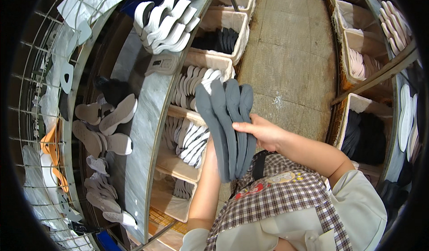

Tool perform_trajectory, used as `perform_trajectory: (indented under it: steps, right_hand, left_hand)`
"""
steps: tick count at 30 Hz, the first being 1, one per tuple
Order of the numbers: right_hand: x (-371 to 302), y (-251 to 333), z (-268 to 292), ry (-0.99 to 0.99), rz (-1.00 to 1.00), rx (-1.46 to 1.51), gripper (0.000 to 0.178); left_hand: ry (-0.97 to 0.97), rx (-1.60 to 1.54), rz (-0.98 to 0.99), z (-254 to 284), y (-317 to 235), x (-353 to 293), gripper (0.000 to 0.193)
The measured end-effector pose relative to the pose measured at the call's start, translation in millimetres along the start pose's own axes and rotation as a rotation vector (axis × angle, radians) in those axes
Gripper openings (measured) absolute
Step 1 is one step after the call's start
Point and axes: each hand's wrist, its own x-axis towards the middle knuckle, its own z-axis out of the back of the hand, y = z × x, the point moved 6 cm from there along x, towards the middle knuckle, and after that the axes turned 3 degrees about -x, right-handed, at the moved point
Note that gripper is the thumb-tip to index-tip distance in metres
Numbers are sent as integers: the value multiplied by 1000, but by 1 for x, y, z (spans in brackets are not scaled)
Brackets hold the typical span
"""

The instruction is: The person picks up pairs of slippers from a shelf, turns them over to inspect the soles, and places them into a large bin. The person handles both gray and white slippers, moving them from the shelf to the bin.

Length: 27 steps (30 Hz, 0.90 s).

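Several dark grey shoe soles (227,130) stand on edge side by side in front of my body, their long sides running away from me. My right hand (263,132) grips the right side of this stack, with the thumb laid over the edge of a sole. From the lower left my left forearm (206,193) reaches up behind the soles. They cover my left hand, so its fingers are hidden.
Left, a grey shelf (156,99) carries white soles (165,23), a beige sole (161,64) and sandal-like pieces (107,130). Cloth-lined baskets (187,168) of soles sit beneath. More baskets (357,79) line the right side, across a concrete aisle (290,41). A wire grid (31,94) stands far left.
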Motion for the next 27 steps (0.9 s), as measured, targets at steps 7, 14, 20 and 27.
perform_trajectory:
  steps: [7,14,20,27]
  right_hand:
    - [-13,23,-3,-149,346,-548,116]
    - [-22,27,-2,-135,482,-806,116]
    - [-23,29,-4,-114,549,-827,113]
    - [-28,31,-8,-189,544,-960,116]
  left_hand:
    - [162,-101,-246,6,-28,4,49]
    - [137,-83,-365,7,-49,15,48]
    - [150,-85,-415,6,-58,15,48]
    - [176,-90,-395,7,-49,14,48]
